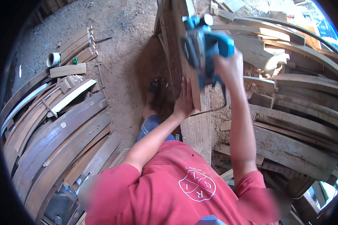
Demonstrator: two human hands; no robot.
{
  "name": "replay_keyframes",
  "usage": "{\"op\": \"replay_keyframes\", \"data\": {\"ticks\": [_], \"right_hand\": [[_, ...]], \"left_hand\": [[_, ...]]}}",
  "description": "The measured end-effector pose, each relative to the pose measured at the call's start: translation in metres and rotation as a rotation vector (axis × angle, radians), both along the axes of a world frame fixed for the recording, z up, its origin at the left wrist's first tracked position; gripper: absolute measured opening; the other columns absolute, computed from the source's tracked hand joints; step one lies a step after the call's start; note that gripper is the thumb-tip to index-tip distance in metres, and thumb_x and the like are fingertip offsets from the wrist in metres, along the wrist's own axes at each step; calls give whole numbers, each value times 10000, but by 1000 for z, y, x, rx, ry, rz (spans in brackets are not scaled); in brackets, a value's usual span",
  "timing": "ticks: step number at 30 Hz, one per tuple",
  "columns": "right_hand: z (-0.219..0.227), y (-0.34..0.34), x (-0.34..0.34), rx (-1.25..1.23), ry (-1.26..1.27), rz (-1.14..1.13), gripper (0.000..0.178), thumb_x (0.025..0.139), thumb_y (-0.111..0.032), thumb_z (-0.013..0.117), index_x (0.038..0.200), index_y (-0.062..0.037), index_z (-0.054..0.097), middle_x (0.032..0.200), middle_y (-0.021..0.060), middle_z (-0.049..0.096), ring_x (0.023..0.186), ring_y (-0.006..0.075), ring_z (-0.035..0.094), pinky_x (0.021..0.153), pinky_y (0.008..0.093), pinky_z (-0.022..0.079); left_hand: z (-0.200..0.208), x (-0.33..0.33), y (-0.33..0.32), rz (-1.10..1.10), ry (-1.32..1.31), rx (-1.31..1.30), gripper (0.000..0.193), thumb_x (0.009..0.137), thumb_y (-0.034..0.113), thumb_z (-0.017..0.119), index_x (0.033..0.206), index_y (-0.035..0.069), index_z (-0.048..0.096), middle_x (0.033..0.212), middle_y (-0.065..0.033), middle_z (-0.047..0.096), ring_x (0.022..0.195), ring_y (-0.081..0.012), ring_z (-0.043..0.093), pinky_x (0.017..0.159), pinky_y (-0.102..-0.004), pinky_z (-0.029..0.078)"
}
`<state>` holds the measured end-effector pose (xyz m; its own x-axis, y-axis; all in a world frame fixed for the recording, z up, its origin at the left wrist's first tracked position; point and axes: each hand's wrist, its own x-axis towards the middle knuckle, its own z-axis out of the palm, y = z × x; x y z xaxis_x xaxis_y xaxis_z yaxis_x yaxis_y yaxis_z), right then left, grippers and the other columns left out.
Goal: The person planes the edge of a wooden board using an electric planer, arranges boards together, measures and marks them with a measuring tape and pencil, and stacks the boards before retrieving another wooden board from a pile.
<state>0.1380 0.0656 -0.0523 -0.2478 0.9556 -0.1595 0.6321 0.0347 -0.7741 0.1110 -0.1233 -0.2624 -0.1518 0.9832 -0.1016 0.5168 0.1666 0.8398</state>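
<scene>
My right hand is closed around the handle of a teal handheld power tool. The tool is blurred and has a rounded grey part on its left side; its exact kind I cannot tell. It is over a long wooden beam running away from me; whether it touches the wood is unclear. A dark cord loops down from the tool and crosses the beam near my left hand. That hand lies on the beam, fingers stretched forward, left of and nearer than the tool.
Stacked planks fill the left side, with a white cup-like container and a hammer near them. More boards are piled on the right among wood shavings. My foot stands on the dirt floor left of the beam.
</scene>
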Motion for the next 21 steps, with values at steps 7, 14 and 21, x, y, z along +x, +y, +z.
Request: {"op": "replay_keyframes", "data": {"ticks": [7,14,21], "right_hand": [[11,-221,134,-170,-112,-234,250,821,-16,689,1068,23,696,753,111,669,697,134,620,668,337,513],[6,-224,140,-187,-77,-221,233,839,-1,680,1071,19,690,731,68,663,646,97,586,614,307,486],[-3,-172,118,-69,-55,-153,73,859,-29,669,844,26,623,596,30,610,497,100,596,469,284,460]], "left_hand": [[-13,4,-3,-166,-115,-19,877,932,186,604,1600,-88,106,1640,-387,114,1503,-503,281,1129,-468,466],[-44,12,1,-165,833,80,782,933,141,554,1577,-119,194,1642,-370,150,1542,-472,213,1199,-442,392],[-29,8,-7,-238,302,76,778,938,216,587,1551,-121,247,1649,-372,104,1527,-529,188,1172,-444,429]]}}
